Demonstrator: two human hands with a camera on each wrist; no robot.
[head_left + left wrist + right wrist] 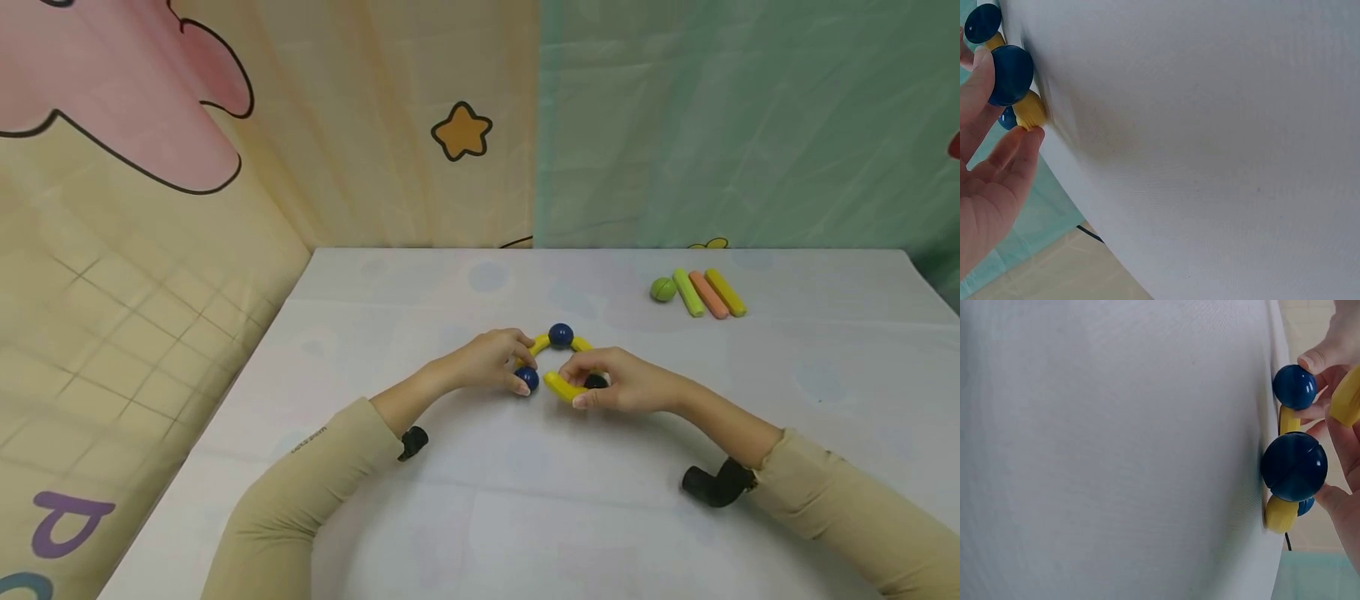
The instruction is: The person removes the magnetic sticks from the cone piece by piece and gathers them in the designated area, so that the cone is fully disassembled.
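On the white table, yellow curved rods and blue balls are joined in an arc; a blue ball (561,335) forms its far end. My left hand (491,360) pinches the left blue ball (528,381) with the thumb, while its fingers lie along the yellow rod (537,345) beside it. Between thumb and fingers, my right hand (628,383) holds a loose yellow curved rod (562,387), one end pointing toward the left ball but apart from it. Another dark blue ball (596,382) sits partly hidden by the right fingers. The right wrist view shows this ball (1294,466) up close.
At the back right of the table lie a green ball (663,289), a light green rod (687,292), an orange rod (708,295) and a yellow rod (725,292). Printed curtains (375,150) hang behind the table edge. Black camera mounts (716,485) sit at the wrists.
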